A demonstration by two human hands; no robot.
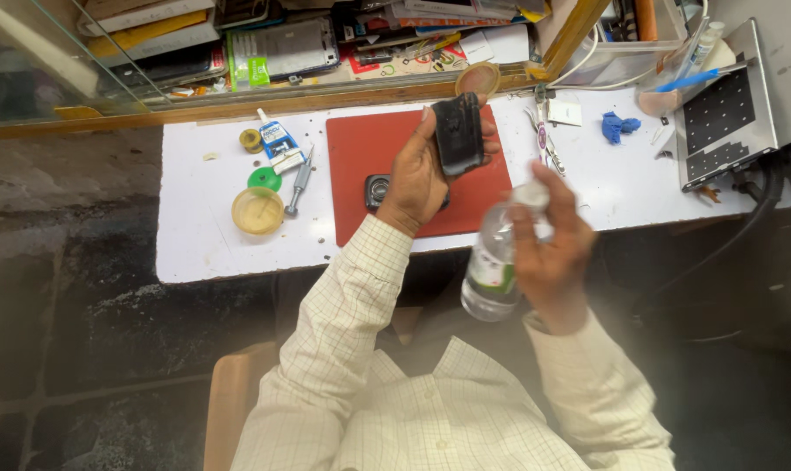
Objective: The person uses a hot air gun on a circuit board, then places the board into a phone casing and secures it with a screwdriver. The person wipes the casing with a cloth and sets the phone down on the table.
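Note:
My left hand (417, 174) holds a black phone (459, 133) upright above the red mat (369, 148), fingers wrapped round its edge. My right hand (552, 244) grips a clear plastic bottle (491, 270) with a green and white label, its white cap near my fingertips. The bottle tilts over the front edge of the white worktop (195, 244). A small dark square part (376, 189) lies on the mat just left of my left wrist.
On the worktop's left lie a yellow lid (258, 210), a green disc (264, 179), a grey screwdriver (299, 181), a glue tube (279, 142) and a tape roll (252, 139). A blue cloth (618, 126), tweezers (548, 148) and a grey perforated plate (722, 109) sit right. A cluttered shelf stands behind.

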